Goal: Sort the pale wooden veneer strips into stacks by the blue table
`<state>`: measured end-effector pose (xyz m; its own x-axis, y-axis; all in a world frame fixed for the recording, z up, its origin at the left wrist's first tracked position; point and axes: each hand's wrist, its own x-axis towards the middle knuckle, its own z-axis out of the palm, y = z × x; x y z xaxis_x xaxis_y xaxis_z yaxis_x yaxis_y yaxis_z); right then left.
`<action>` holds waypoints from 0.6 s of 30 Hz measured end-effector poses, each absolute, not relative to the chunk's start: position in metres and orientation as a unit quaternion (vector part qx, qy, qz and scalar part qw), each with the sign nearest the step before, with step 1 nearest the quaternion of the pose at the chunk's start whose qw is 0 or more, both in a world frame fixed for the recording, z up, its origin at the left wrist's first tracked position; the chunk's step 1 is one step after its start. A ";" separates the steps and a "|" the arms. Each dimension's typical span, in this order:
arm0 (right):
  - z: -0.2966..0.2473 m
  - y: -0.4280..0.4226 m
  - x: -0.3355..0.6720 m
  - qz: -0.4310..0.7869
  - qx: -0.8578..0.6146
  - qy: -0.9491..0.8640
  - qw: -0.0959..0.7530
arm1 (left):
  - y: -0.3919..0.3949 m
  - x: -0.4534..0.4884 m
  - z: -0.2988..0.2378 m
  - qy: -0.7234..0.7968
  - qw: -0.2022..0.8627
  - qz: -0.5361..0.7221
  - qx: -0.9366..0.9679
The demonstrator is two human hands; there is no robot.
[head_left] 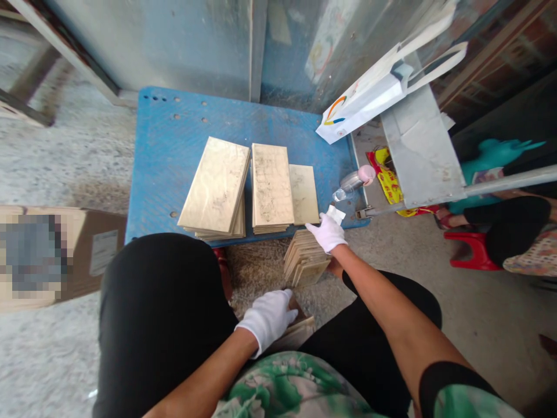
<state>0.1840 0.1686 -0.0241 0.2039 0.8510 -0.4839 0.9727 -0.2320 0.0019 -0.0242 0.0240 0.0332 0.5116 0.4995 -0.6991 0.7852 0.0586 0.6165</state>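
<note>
My left hand [270,314], in a white glove, is low between my knees with its fingers apart. It lies over or beside a brown-topped stack of boards [303,328], which it partly hides; contact is unclear. My right hand [328,233], also white-gloved, is at the table's front edge, thumb and fingers spread. It is above a leaning row of thin tan boards [302,258] near the floor. A small white piece [336,213] lies against its fingers. Beyond are a left stack of pale boards [217,186], a middle stack [272,186] and a shorter right one [304,194].
The stacks stand on a blue table [174,139]. At its right are a pink-capped bottle [359,176], a white paper bag [361,104] and a metal ledge [424,151]. A cardboard box [102,247] is at left. Another person sits at far right near a red stool [472,249].
</note>
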 end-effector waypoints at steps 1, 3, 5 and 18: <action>-0.027 0.178 0.178 -0.191 0.769 0.591 0.153 | 0.025 -0.024 0.033 0.480 0.551 -0.131 0.670; -0.036 0.192 0.168 -0.190 0.782 0.576 0.147 | 0.026 -0.025 0.034 0.483 0.561 -0.135 0.659; -0.045 0.202 0.159 -0.193 0.790 0.564 0.145 | 0.029 -0.026 0.036 0.487 0.574 -0.136 0.644; -0.085 0.222 0.132 -0.159 0.856 0.465 0.158 | 0.042 -0.029 0.048 0.496 0.620 -0.156 0.588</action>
